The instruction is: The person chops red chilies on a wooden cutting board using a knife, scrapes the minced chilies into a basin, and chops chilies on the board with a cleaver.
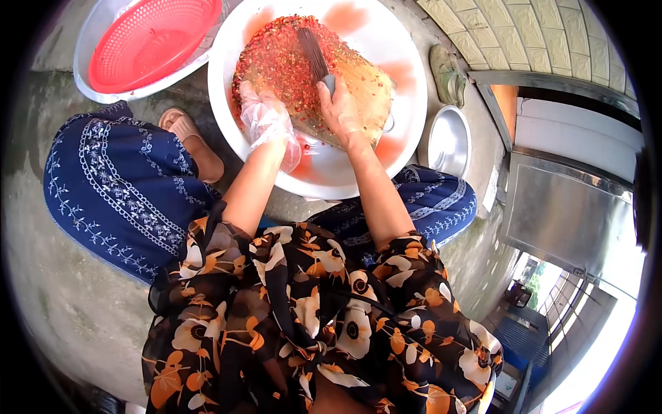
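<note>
Over the big white bowl (407, 103), my right hand (341, 107) grips the cleaver (314, 52); my gloved left hand (265, 117) lies flat on the chopped chili (276, 62). Best keep those fingers clear.

The right hand (343, 110) grips a cleaver (314, 54) by its handle, blade down in chopped red chilli (276, 62) heaped on a wooden board (365, 103) inside a white basin (407, 41). The left hand (265, 119), in a clear plastic glove, rests on the heap. A red colander (148, 38) sits in a metal basin (93, 27) just beside.
</note>
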